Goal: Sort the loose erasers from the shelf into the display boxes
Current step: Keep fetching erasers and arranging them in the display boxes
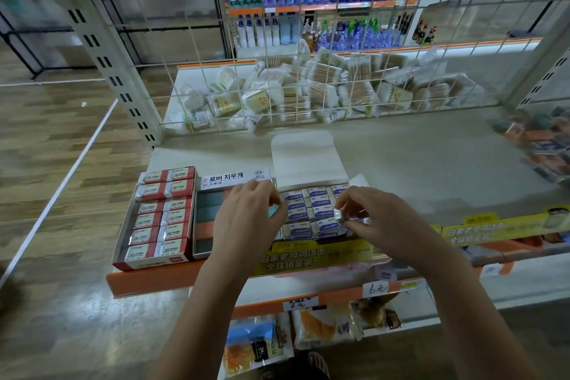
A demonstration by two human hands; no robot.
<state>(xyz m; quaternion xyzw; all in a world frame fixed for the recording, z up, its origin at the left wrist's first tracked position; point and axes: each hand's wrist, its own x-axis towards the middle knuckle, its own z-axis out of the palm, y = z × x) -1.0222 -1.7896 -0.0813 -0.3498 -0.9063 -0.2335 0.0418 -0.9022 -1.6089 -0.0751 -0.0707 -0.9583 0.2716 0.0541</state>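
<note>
Right hand pinches one wrapped eraser low over the blue-label display box, seemingly to slot it in; left hand, fingers curled, grip unclear, hovers beside it.

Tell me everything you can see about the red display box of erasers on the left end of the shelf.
The red display box is an open cardboard-looking tray with red walls and small white print on its front. It sits flat at the shelf's left front corner, against the middle box. Inside, red-and-white erasers marked 2B lie in two neat columns in shiny clear wrap, nearly filling it. Neither hand touches it; the left hand hovers to its right.
</note>
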